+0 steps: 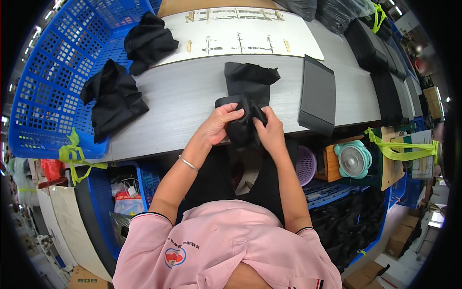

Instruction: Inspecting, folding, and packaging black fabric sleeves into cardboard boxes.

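Note:
At the near edge of the table, both hands grip one piece of black fabric (248,86). Its upper part lies on the tabletop, and its lower end hangs bunched over the edge. My left hand (221,120) pinches a folded edge of it, thumb on top. A short way to the right, my right hand (269,129) closes on the same fabric with thumb and fingers. Between the hands the cloth is gathered, and its exact shape is hard to make out. To the right lies a dark grey stack of flat rectangular panels (317,94).
A blue plastic basket (53,72) stands at the left, with two crumpled black cloth pieces (115,103) by its open side. Behind is a white marked board (240,36). More dark stacks (387,94) line the right side. Below sit a small teal fan (353,159) and a purple basket (305,166).

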`<state>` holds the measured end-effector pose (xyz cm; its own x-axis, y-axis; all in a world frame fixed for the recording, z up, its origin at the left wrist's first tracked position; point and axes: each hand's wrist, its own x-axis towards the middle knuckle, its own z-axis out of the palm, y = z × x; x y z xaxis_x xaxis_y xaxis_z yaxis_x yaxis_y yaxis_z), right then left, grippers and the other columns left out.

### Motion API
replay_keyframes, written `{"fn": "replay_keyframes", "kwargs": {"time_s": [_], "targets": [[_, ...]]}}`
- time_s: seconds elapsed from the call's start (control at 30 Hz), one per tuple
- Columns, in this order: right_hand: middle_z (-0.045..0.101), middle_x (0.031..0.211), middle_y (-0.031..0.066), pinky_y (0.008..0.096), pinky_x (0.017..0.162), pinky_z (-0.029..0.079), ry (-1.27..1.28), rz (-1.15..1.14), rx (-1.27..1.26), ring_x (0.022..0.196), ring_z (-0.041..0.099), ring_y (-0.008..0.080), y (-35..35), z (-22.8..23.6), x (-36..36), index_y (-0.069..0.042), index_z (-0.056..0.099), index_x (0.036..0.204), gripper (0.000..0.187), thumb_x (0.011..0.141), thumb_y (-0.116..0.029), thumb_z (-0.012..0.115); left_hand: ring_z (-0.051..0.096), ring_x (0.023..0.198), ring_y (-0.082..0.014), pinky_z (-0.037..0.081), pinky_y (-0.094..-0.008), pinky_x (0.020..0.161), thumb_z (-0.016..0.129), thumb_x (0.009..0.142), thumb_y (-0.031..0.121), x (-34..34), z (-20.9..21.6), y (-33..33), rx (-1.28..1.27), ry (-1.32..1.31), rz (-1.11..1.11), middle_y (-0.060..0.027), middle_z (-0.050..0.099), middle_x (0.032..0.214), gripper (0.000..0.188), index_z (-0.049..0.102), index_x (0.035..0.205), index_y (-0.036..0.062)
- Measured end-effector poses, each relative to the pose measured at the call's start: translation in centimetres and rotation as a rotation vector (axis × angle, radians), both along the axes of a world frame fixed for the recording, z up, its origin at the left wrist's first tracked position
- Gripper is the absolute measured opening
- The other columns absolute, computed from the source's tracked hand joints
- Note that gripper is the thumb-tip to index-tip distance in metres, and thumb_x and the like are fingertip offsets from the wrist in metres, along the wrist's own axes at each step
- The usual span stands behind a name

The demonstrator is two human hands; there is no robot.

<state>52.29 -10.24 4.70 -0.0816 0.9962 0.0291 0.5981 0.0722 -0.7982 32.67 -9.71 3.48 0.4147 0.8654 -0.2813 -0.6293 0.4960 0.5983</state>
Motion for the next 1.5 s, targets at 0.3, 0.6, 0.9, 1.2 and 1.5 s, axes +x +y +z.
{"fn": "replay_keyframes", "kwargs": {"time_s": [0.3, 0.6, 0.9, 1.2, 1.5], "targets": [[0.067, 0.102, -0.0014, 0.0209, 0.078, 0.048, 1.000, 0.255, -0.674, 0.092, 0.062, 0.0071, 1.5, 2.8, 3.3, -0.004, 0.062, 0.115, 0.033, 0.088, -0.020, 0.075, 0.067, 0.098, -0.0117, 0.054, -0.0258, 0.089, 0.073, 0.089, 0.004, 0.6, 1.6, -0.2, 0.031, 0.037, 0.192, -0.0043, 0.070, 0.109, 0.030, 0.066, 0.118, 0.0020], [0.062, 0.068, 0.0133, 0.0337, 0.063, 0.049, -0.078, -0.199, 0.165, 0.063, 0.062, 0.0247, 2.0, 1.0, 3.1, -0.007, 0.063, 0.100, 0.020, 0.081, -0.003, 0.060, 0.058, 0.073, -0.0067, 0.048, -0.0212, 0.067, 0.066, 0.080, -0.009, -1.9, -0.7, 0.4, 0.396, 0.989, 0.610, 0.0004, 0.064, 0.095, 0.024, 0.069, 0.101, 0.0032], [0.061, 0.086, 0.0078, 0.0399, 0.070, 0.051, -0.273, -0.387, 0.367, 0.076, 0.061, 0.0275, 8.0, 0.7, 8.5, -0.005, 0.063, 0.092, 0.026, 0.084, -0.027, 0.076, 0.053, 0.067, -0.0058, 0.044, -0.0214, 0.058, 0.071, 0.081, -0.003, 0.3, 1.9, -1.5, 0.514, 1.095, 0.692, -0.0027, 0.060, 0.097, 0.028, 0.066, 0.108, 0.0042], [0.064, 0.101, 0.0108, 0.0452, 0.076, 0.052, -0.507, -0.461, 0.231, 0.087, 0.065, 0.0346, 10.5, -0.8, 14.1, -0.005, 0.066, 0.095, 0.021, 0.092, -0.026, 0.066, 0.056, 0.083, -0.0057, 0.049, -0.0205, 0.067, 0.069, 0.089, 0.002, 2.3, 4.6, -5.4, 0.574, 0.714, 0.571, -0.0053, 0.063, 0.112, 0.032, 0.063, 0.120, 0.0018], [0.067, 0.112, 0.0167, 0.0397, 0.078, 0.056, -0.401, -0.123, 0.926, 0.093, 0.068, 0.0327, -7.1, 8.0, 6.1, 0.000, 0.065, 0.094, 0.009, 0.085, 0.001, 0.068, 0.045, 0.134, -0.0228, 0.038, -0.0402, 0.111, 0.076, 0.089, 0.037, 7.3, 4.6, -8.8, 0.452, 0.171, 0.129, -0.0118, 0.043, 0.150, 0.084, 0.033, 0.152, 0.0024]]}}
